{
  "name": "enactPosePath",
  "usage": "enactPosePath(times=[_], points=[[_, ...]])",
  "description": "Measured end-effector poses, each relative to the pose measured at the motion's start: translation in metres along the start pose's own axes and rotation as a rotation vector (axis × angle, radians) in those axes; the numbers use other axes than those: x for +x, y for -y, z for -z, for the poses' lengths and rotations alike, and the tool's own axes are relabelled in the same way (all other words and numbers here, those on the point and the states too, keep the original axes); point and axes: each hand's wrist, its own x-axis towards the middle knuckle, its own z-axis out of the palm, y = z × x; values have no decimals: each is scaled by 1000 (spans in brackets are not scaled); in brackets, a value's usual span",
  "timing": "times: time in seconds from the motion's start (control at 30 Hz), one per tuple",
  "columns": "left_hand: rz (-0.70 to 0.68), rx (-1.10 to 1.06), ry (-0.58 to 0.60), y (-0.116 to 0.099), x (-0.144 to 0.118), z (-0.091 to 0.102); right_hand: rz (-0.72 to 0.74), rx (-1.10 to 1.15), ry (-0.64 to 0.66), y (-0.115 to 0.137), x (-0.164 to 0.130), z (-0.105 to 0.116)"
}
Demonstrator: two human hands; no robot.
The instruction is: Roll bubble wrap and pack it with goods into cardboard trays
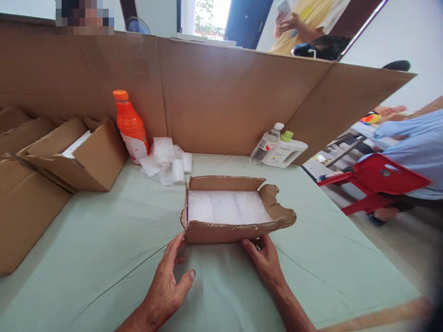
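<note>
In front of me on the table stands a small open cardboard box (214, 234), its flaps raised and torn at the right end. Sheets of bubble wrap (228, 207) cover what lies inside, so the contents are hidden. Close to the box's front left corner is my left hand (169, 281), thumb and fingers apart, holding nothing. My right hand (265, 263) is at the front face toward the right; its fingertips reach the box's lower edge and its thumb is spread, without a grip.
Several small bubble-wrap pieces (166, 159) lie behind the box beside an orange bottle (129, 124). Larger cardboard boxes (100, 157) fill the left. A water bottle (265, 145) and white jug (285, 152) stand before a cardboard partition (221, 97). A person sits on a red chair (391, 175).
</note>
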Motion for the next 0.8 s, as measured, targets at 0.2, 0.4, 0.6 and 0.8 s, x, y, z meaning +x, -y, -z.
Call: enactPosePath(times=[0.2,0.4,0.6,0.8], points=[[15,-36,56,-6,14,1,33,-164,-115,-14,-41,9],[27,-181,174,-17,60,-21,45,-358,-202,-67,-70,61],[21,-195,268,-30,91,-59,70,-131,-174,-73,-33,94],[-89,-57,306,-23,97,-95,104,-25,-428,-68,-6,107]])
